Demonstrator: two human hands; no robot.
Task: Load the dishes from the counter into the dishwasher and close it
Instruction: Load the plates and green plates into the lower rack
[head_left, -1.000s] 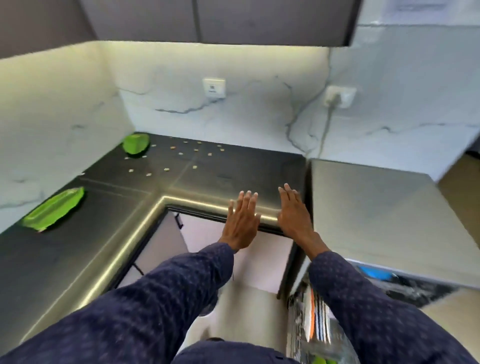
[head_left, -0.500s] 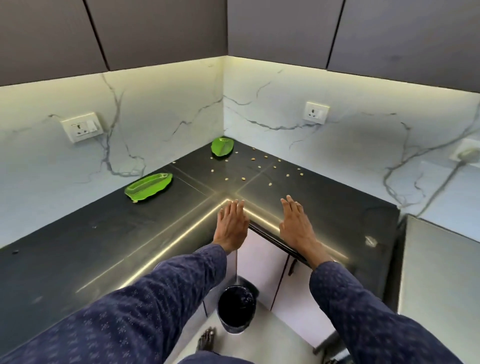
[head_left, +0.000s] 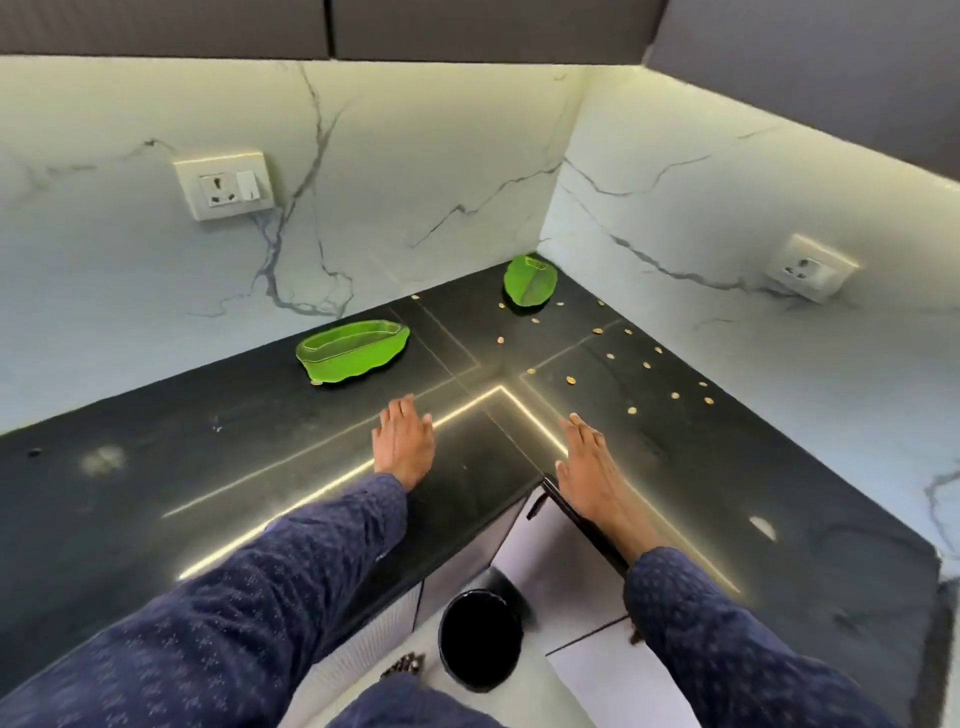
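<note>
While both hands, left (head_left: 404, 448) and right (head_left: 589, 467), hover spread flat and empty over the table (head_left: 156, 493), nearer leaf-shaped green dish (head_left: 352, 351) lies far-left; likely light, rigid, slick plastic, so grip its raised rim.

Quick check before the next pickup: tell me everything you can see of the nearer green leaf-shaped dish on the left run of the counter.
The nearer green dish is a bright green, leaf-shaped tray, glossy like plastic, with a raised rim around a shallow oblong well that looks empty. It lies flat and upright on the black counter, close to the marble backsplash, its long axis roughly along the wall. Nothing grips it; the left hand hovers short of it, fingers straight. One small seed-like bit lies at its near edge.
</note>
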